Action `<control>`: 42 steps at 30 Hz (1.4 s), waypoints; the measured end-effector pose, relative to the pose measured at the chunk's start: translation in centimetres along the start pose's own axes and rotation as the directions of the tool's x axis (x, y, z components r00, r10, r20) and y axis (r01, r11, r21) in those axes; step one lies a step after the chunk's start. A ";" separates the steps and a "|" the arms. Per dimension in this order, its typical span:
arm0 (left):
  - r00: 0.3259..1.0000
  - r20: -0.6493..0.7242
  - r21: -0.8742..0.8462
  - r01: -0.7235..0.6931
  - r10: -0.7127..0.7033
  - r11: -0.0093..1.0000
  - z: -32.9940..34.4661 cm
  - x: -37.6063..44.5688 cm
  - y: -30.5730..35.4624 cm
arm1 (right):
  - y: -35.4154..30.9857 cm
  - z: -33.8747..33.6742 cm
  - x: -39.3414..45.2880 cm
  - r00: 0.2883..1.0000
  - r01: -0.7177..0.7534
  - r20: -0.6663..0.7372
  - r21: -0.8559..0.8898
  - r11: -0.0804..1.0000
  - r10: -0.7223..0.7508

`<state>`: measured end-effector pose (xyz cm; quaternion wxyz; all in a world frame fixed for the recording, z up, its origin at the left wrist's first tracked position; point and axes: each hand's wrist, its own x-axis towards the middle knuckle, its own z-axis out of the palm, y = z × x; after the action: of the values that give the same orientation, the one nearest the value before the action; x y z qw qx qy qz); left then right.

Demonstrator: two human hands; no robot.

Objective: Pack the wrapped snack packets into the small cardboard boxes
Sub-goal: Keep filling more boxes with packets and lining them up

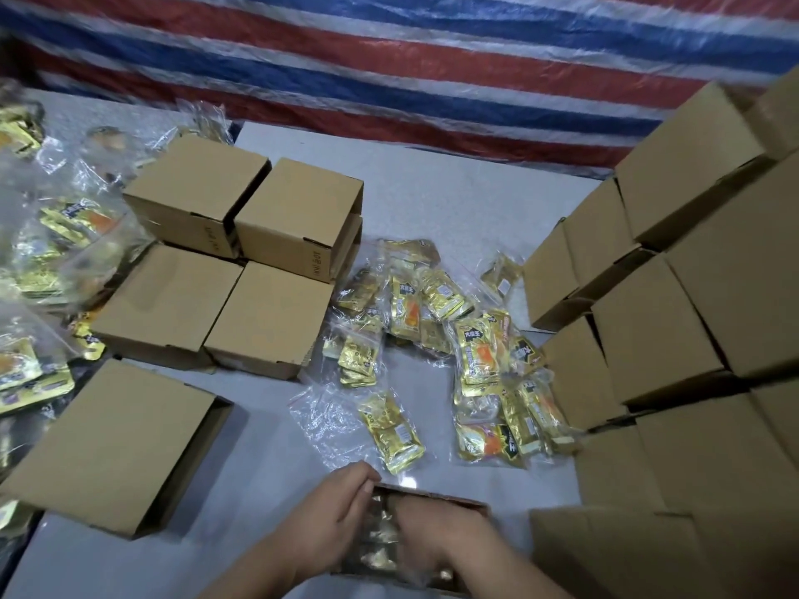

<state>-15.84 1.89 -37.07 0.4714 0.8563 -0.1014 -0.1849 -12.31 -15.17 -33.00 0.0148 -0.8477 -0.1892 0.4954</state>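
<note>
Snack packets (pixel 391 432): gold, bagged in clear plastic, loose on grey table (pixel 432 201); some inside open box (pixel 471 505) at bottom centre
Left hand (pixel 333 512): fingers together, curled over box's left rim
Right hand (pixel 436 533): inside box on packets; finger state cannot tell
Closed boxes (pixel 225 270): four clustered at left; more stacked at right

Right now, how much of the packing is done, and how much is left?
Done: closed boxes sit stacked at centre-left. In hand: both hands, left and right, press packets into the open box. Left: bagged gold packets lie loose on the table, more at far left.
</note>
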 end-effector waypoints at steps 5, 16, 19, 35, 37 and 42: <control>1.000 0.005 0.006 -0.007 0.007 1.000 0.2 0.2 0.3 | -0.5 1.8 1.4 0.996 -0.066 -0.046 0.095 0.993 0.070; 1.000 -0.013 0.017 -0.006 0.006 1.000 0.2 0.1 0.1 | 0.5 2.6 2.1 0.988 -0.091 0.146 0.283 0.955 0.050; 1.000 -0.012 0.008 -0.019 0.019 1.000 0.2 0.4 0.2 | 1.3 2.3 2.8 0.986 -0.119 0.148 0.352 0.928 0.071; 0.998 0.037 0.049 0.047 -0.049 0.998 -0.5 0.7 0.5 | -0.4 1.1 0.6 0.993 0.112 -0.091 0.529 0.841 -0.076; 0.998 0.056 0.132 0.016 -0.023 0.991 -1.5 1.2 0.8 | 0.8 0.4 -1.6 0.989 0.138 -0.130 0.571 0.809 -0.077; 0.995 0.079 0.330 -0.081 0.058 0.940 -3.6 6.6 4.1 | 5.3 -2.6 -4.9 0.924 0.304 -0.357 0.903 0.304 0.137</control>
<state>-8.32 0.15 -33.35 0.3225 0.9128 -0.1773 -0.1772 -10.64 -21.25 -28.75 0.5713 -0.7400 0.1000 0.3405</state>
